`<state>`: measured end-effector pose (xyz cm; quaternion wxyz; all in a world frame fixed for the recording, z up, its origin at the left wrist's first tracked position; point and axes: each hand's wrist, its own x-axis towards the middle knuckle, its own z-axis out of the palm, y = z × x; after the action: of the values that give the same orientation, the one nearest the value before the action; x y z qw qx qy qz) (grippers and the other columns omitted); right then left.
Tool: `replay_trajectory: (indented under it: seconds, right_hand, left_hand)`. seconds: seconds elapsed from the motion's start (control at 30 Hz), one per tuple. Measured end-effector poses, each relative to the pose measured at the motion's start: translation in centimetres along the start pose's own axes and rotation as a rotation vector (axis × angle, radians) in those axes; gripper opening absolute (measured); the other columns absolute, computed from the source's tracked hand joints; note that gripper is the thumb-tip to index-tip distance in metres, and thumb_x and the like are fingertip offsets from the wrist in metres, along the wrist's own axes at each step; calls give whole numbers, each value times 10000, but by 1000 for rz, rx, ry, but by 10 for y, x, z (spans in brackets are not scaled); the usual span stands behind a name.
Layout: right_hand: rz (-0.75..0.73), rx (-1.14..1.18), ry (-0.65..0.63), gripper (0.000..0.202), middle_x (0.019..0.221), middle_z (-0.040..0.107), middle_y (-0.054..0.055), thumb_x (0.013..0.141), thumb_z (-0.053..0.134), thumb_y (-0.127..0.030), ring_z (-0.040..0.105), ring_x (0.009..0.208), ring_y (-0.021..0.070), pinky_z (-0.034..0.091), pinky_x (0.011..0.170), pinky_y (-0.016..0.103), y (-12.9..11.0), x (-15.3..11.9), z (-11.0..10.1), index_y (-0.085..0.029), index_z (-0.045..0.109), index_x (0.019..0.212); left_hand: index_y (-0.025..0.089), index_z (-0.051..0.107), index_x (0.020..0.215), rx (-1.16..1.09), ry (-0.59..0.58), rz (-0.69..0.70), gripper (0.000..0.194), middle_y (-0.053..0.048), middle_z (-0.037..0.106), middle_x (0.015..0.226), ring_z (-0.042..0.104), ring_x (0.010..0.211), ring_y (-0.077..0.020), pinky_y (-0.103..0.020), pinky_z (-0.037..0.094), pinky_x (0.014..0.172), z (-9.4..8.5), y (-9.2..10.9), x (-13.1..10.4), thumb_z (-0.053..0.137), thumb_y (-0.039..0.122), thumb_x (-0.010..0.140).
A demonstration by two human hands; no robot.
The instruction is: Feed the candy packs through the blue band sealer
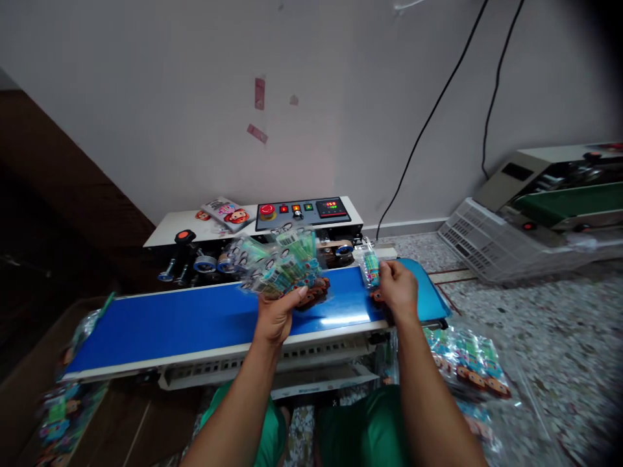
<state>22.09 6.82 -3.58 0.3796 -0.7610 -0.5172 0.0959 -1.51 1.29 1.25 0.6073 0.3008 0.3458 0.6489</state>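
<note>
A fanned bunch of clear plastic packets (285, 263) with green, blue and brown printed contents is gripped in my left hand (275, 314), over the middle of the blue conveyor belt (185, 321). My right hand (399, 288) pinches a single packet of the same kind (370, 267) near the belt's right end. That packet stands roughly upright, its top edge by the sealing machine's (353, 214) intake side. What exactly lies inside the packets is too small to make out.
The machine's control panel (302, 213) has a red knob and lit digits. A printed pack (228, 213) lies on top. More packets (470, 360) lie in plastic at lower right, others in a carton (61, 421) at lower left. A white crate (479, 243) and second machine (549, 175) stand right.
</note>
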Motion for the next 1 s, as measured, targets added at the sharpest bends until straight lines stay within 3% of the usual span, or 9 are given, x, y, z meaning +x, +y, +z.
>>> replay_trajectory:
  seconds: [0.1,0.2,0.3,0.43,0.5,0.73,0.9,1.0]
  right_hand:
    - [12,-110,-69,333,731,674,105,872,416,-351,582,676,209,333,587,285,-6,-2,10,-157,685,846]
    - [-72,-88,-77,351,902,686,150,878,421,-355,599,841,250,385,705,327,-22,-9,16,-139,679,977]
    - [-182,218,-87,424,1108,644,149,867,461,-434,559,1036,254,393,880,370,-48,-23,13,-143,631,1124]
    - [-198,802,-477,430,1122,657,49,882,431,-498,557,1086,208,413,935,345,-82,-45,1,-220,637,1137]
    - [-181,944,-555,395,1030,686,29,872,462,-485,580,1038,212,438,905,345,-92,-52,-2,-216,676,1067]
    - [-201,889,-268,295,740,668,10,861,511,-400,601,735,163,469,688,273,-94,-59,-2,-182,703,910]
    - [-233,745,80,242,866,656,31,887,467,-345,586,809,154,448,743,274,-101,-71,3,-183,648,885]
    - [-194,707,227,256,853,633,31,911,412,-350,570,795,146,440,732,270,-103,-72,4,-180,604,895]
  left_hand:
    - [189,634,1109,12,6,-2,529,-42,749,838,701,837,-266,-428,548,838,1,-1,-1,782,165,602]
    - [154,679,993,25,-23,-55,395,-61,748,826,703,817,-270,-428,554,818,3,-4,-3,773,179,611]
    - [167,677,1001,33,0,-48,414,-45,747,851,702,813,-255,-414,555,815,5,-7,-5,779,160,600]
    - [214,644,1093,24,-6,2,522,-21,739,930,685,899,-235,-390,531,867,7,-10,-4,776,129,595]
    - [230,637,1107,14,-4,29,551,-14,734,962,673,937,-231,-380,515,894,8,-10,-4,778,119,586]
    - [223,635,1105,35,-23,50,523,-12,733,955,665,953,-221,-374,503,911,10,-14,-5,759,108,610]
    - [224,636,1105,40,6,23,533,-9,736,939,665,954,-220,-369,497,911,13,-14,-5,770,118,600]
    - [228,636,1101,27,36,34,535,-12,734,949,650,999,-239,-391,493,923,13,-13,-4,775,133,592]
